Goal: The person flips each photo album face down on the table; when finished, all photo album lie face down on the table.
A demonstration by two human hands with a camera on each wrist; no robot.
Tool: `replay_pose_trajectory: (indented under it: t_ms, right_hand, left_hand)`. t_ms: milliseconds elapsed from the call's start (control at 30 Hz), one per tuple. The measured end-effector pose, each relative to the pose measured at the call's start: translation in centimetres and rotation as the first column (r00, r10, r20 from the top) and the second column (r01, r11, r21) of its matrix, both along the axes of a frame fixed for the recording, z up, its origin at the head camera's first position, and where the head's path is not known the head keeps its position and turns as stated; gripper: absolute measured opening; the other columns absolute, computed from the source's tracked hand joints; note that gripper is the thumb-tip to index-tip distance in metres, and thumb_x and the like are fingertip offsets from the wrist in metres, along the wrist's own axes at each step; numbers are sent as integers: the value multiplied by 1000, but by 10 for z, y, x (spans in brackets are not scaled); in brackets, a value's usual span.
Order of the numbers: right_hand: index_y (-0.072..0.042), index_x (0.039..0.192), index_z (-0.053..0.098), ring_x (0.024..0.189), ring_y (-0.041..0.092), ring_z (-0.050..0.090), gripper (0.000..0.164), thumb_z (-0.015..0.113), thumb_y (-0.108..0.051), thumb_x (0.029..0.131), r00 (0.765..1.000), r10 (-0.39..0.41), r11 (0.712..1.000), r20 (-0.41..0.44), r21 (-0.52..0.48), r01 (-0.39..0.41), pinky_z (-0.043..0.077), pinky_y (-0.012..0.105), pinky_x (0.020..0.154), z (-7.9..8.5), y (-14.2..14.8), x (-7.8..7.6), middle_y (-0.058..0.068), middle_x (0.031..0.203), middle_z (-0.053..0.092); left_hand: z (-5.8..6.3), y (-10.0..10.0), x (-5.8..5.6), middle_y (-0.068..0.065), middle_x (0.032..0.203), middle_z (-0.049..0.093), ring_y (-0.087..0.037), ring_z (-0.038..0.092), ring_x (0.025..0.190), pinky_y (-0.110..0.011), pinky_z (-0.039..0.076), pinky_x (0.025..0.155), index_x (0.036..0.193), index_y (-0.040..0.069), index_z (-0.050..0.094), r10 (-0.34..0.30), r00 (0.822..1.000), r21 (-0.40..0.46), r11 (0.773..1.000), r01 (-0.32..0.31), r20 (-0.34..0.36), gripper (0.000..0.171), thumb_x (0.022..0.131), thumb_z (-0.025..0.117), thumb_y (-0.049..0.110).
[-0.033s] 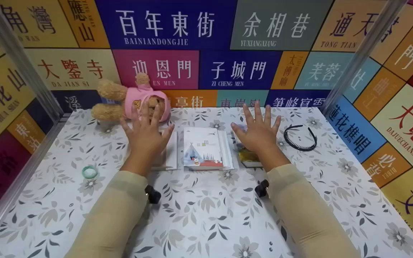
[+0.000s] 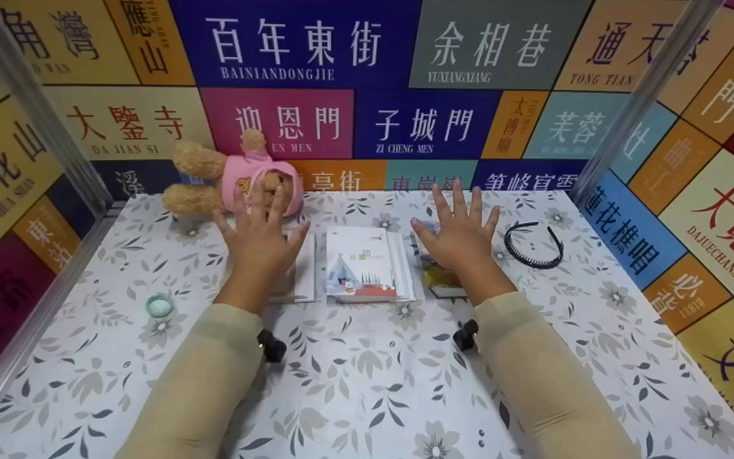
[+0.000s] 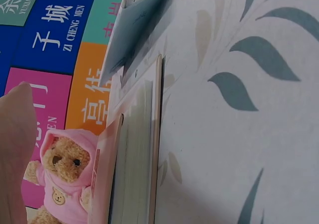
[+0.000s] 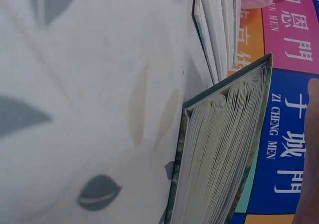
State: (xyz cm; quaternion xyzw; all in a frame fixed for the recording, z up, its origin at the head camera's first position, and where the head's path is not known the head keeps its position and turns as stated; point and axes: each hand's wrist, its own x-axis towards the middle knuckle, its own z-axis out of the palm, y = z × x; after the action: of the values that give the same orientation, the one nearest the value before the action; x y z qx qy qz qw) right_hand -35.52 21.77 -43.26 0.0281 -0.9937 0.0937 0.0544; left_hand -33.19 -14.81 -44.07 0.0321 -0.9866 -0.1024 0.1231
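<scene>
My left hand (image 2: 259,239) hovers with spread fingers over a light-covered book (image 2: 304,274), hiding most of it. In the left wrist view that book shows its page edges (image 3: 134,149), and part of the hand (image 3: 15,154) fills the left side. Over a thick book with a dark green and yellow cover (image 2: 441,280), my right hand (image 2: 462,233) also has its fingers spread. Its fanned pages (image 4: 219,149) face the right wrist camera. Between the hands lies a white book with a tent picture (image 2: 360,261). Neither hand grips anything.
A teddy bear in a pink hoodie (image 2: 233,172) lies on its side behind the left hand. Right of the right hand is a black toothed headband (image 2: 536,262); a green ring (image 2: 149,309) lies at left. Sign-covered panels (image 2: 297,48) enclose the flower-patterned table (image 2: 367,408).
</scene>
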Motion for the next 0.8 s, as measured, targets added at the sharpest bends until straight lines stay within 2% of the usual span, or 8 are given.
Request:
replay_pose_trajectory:
  t_ms: [133,333,500,700,800]
  right_hand:
    - [-53,162,-23,163,34,-34,90,15,-95,92,1000,-5,1000,8,-17,5,-24,78,122,0,3,1,-10,173,-36]
    - [-52,164,-19,163,34,-33,92,17,-95,92,1000,-9,997,22,-73,11,-29,75,120,3,10,3,-9,175,-32]
    - [-48,168,-13,167,36,-24,94,14,-95,91,999,-7,995,38,-101,10,-18,79,124,9,13,7,-6,179,-23]
    - [-49,168,-11,168,39,-15,88,18,-90,97,999,6,985,37,-172,0,-5,80,128,16,18,13,1,182,-14]
    - [-49,168,-11,169,40,-13,86,18,-89,97,999,9,979,38,-204,-1,-2,80,128,18,24,17,1,182,-14]
  left_hand:
    - [0,2,1,5,177,-30,-35,-31,164,-75,-27,121,168,48,-9,2,1000,5,1000,-2,2,85,101,29,83]
    - [0,9,1,3,178,-26,-34,-33,163,-73,-29,121,168,49,-9,-3,1000,59,998,3,10,85,100,28,84]
    - [0,16,1,-4,183,-14,-36,-24,167,-77,-21,123,172,41,0,-7,1000,136,991,3,26,88,101,34,81]
    - [0,28,2,-2,183,-13,-37,-15,169,-75,-15,128,172,40,-3,-14,998,204,979,3,54,89,102,35,79]
    - [-1,36,3,-2,183,-8,-39,-7,170,-72,-11,131,173,38,-4,-32,998,228,973,19,57,89,103,35,78]
